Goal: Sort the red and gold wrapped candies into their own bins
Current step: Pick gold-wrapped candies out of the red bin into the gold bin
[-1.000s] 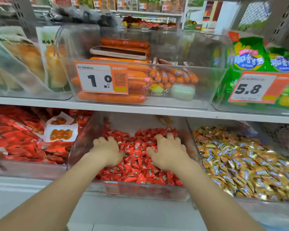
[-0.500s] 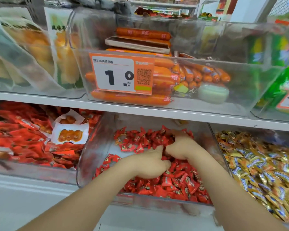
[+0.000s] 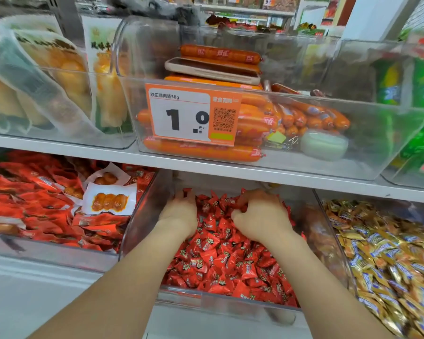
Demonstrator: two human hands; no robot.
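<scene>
Crinkly red candies [image 3: 218, 260] fill a clear plastic bin [image 3: 230, 305]; the right hand [image 3: 260, 217] curls round some at the back. The left hand [image 3: 179, 215] lies on them nearby, fingertips buried, grip unclear. Shiny gold candies [image 3: 389, 260] lie heaped just right of the bin.

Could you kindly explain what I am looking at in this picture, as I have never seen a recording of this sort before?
There is no machine here. A person wears a wide-angle camera on the head, so the one picture looks forward and down along both bare arms at shop shelves. The left hand and right hand are in a clear bin of red candies on the lower shelf. The right hand's fingers curl round a few candies. Those of the left hand are buried in the pile, so its hold cannot be told. To the right lie gold candies in their own bin, and to the left red packets. Above, a bin of sausages carries a price tag, and a phone lies on top of the sausages.
</scene>
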